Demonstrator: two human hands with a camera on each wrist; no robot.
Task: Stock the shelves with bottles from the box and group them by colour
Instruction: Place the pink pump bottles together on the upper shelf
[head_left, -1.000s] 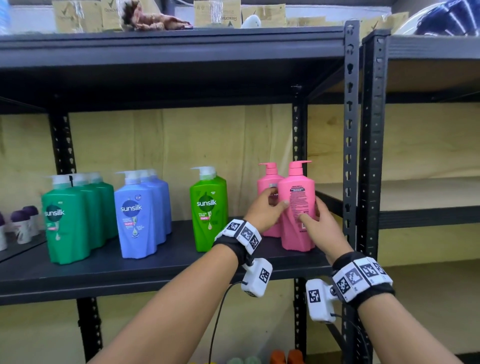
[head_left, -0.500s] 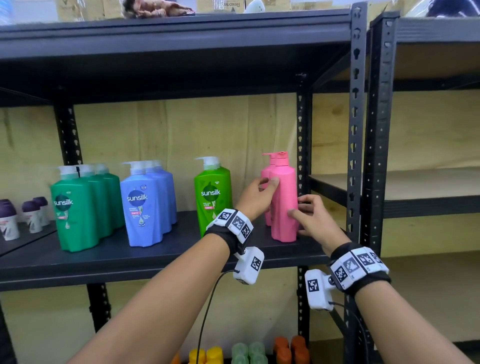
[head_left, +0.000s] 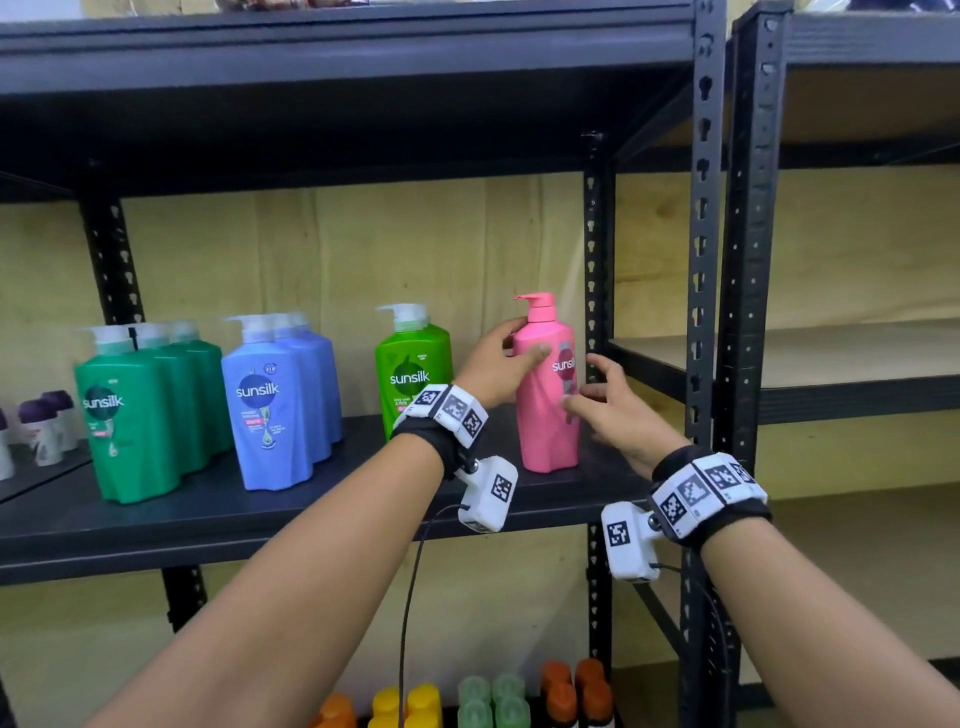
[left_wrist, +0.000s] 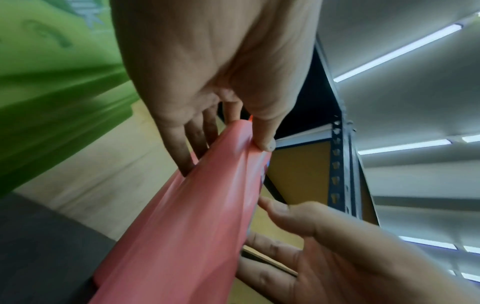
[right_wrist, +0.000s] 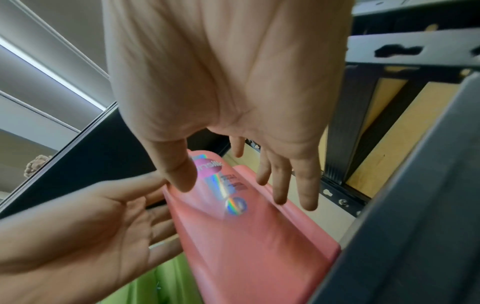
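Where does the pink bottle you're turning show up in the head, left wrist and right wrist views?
Head: the pink bottle stands right of centre on the dark shelf, between both hands.
Left wrist: it runs from bottom left up to centre, thumb and fingers of the left hand around it.
Right wrist: lower centre, label up, under the right hand.
Shared landmark: the light green bottle beside it.

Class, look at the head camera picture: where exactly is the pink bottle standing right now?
The pink bottle stands upright at the right end of the dark shelf, between the light green bottle and the shelf's rear right post, with the left hand gripping it.
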